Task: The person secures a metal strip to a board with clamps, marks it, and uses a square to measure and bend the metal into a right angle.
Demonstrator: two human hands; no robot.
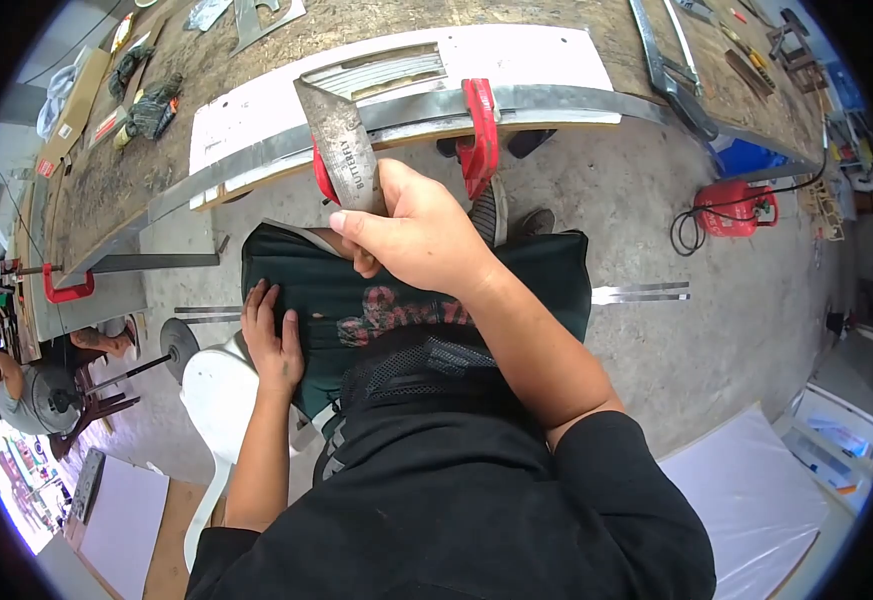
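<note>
My right hand (pixel 411 225) is wrapped round the lower end of a flat, worn metal blade (pixel 341 140) marked BUTTERFLY, which points up toward the bench. Its tip lies over the left end of a slot (pixel 396 70) in a white board (pixel 266 115). A long grey metal strip (pixel 556 97) runs along the board's front edge, and a red clamp (pixel 480 130) grips there. Another red clamp (pixel 323 172) is partly hidden behind the blade. My left hand (pixel 271 335) rests with fingers spread on the dark green cloth (pixel 316 290) over my lap and holds nothing.
Gloves (pixel 151 107) and cardboard lie at the bench's left. Metal tools (pixel 671 85) lie at its right. A red gas cylinder (pixel 726 208) with a hose stands on the floor at right. A white chair (pixel 218 400) is by my left arm. Another person (pixel 31 390) sits far left.
</note>
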